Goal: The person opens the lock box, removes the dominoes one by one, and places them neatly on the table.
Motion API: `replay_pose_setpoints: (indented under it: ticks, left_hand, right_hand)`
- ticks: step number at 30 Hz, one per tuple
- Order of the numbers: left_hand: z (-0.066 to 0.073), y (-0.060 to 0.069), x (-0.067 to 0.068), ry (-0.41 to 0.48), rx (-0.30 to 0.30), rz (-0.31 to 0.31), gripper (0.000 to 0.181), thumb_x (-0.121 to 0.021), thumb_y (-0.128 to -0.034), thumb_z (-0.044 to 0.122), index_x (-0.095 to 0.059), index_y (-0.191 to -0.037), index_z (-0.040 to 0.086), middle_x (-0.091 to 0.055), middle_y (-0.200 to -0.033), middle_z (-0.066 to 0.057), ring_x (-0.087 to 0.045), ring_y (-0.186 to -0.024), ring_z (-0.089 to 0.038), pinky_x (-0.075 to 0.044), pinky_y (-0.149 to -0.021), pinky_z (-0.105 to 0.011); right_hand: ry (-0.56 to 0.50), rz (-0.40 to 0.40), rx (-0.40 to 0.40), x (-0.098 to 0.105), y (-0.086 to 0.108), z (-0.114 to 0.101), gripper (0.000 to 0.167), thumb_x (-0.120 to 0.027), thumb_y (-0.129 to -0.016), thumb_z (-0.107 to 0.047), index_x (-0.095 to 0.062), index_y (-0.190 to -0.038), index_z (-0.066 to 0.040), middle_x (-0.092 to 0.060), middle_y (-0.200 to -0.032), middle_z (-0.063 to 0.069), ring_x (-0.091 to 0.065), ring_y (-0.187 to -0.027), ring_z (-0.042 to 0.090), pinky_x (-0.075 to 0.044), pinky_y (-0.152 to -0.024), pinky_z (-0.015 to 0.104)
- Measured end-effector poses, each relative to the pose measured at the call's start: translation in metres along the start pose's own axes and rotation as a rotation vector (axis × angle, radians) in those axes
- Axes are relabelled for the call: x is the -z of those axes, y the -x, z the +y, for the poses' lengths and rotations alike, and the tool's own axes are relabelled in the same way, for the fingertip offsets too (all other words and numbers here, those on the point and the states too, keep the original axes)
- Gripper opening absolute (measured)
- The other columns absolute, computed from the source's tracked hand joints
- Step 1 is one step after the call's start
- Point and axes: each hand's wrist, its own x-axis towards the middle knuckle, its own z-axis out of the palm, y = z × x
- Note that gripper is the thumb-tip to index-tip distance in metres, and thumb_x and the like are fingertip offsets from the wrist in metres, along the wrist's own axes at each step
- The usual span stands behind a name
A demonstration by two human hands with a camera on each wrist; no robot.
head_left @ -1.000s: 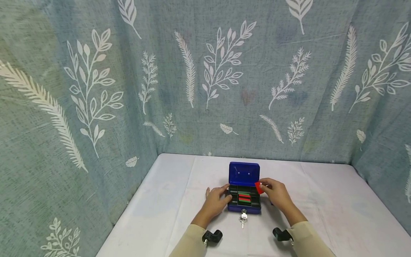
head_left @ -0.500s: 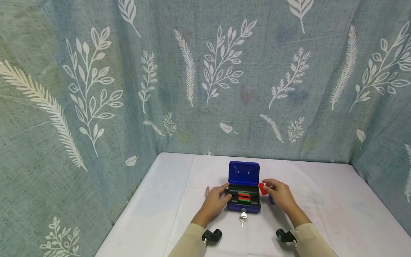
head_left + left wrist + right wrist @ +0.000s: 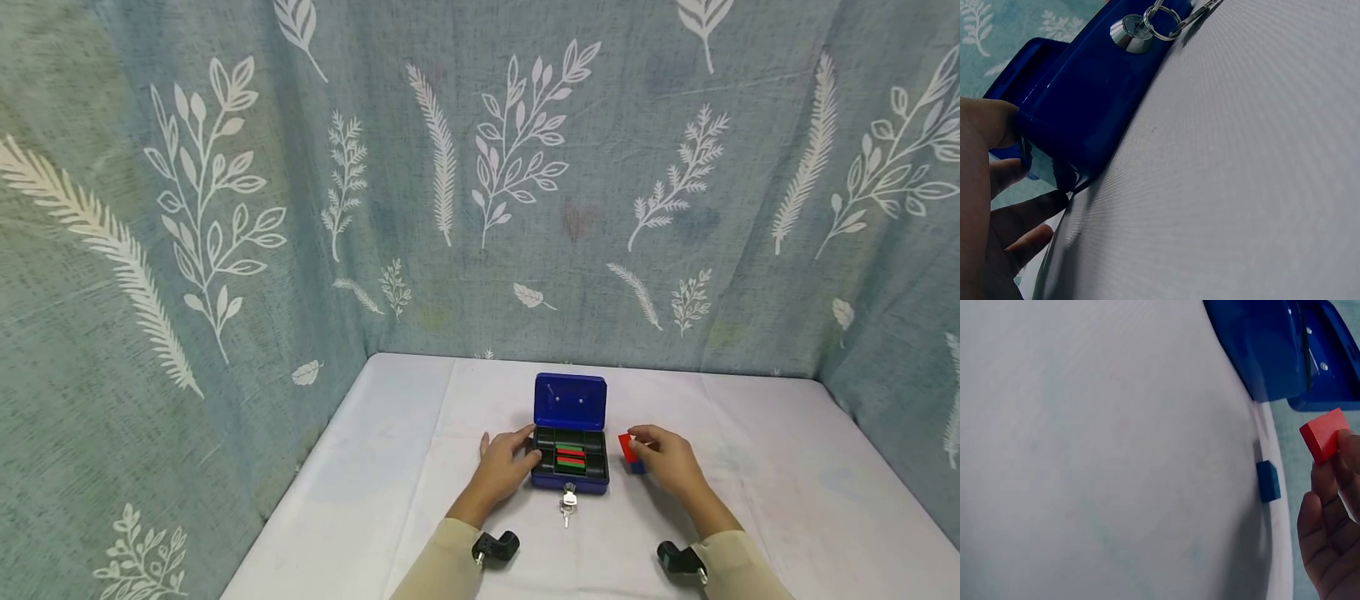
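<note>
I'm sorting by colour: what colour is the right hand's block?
The block is red, clearest in the right wrist view.

In front of us the box (image 3: 551, 482) stands on the table (image 3: 360, 500), its lid (image 3: 570, 400) raised at the back. We find pieces (image 3: 571, 461) in the middle of its tray (image 3: 592, 467) and keys (image 3: 567, 518) at its front. Our left hand (image 3: 504, 468) touches its left side. To its right, our right hand (image 3: 670, 460) holds a block (image 3: 1322, 436) near a second block (image 3: 1268, 481). The curtain (image 3: 450, 308) hangs behind the table.
</note>
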Motion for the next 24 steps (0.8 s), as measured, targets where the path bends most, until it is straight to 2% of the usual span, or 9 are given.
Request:
replay_pose_setpoints:
  ticks: [10, 24]
  left_hand:
    - [-0.001, 0.0, -0.002, 0.003, -0.005, 0.001, 0.051, -0.061, -0.0886, 0.036, -0.06, -0.135, 0.017, -0.067, -0.12, -0.001, -0.055, -0.118, -0.025, -0.011, -0.108, -0.066]
    - [0.0, 0.0, -0.001, -0.004, -0.013, 0.006, 0.051, -0.06, -0.0884, 0.037, -0.06, -0.135, 0.017, -0.066, -0.122, -0.002, -0.055, -0.117, -0.025, -0.012, -0.108, -0.066]
  right_hand:
    - [-0.013, 0.023, -0.059, 0.003, 0.005, 0.011, 0.027, -0.065, -0.092, -0.013, -0.067, -0.118, -0.003, -0.067, -0.103, 0.011, -0.062, -0.093, 0.026, -0.054, -0.073, 0.036]
    - [0.015, 0.021, -0.098, 0.011, 0.009, 0.015, 0.029, -0.063, -0.093, -0.012, -0.065, -0.12, 0.0, -0.065, -0.102, 0.012, -0.061, -0.092, 0.027, -0.055, -0.076, 0.04]
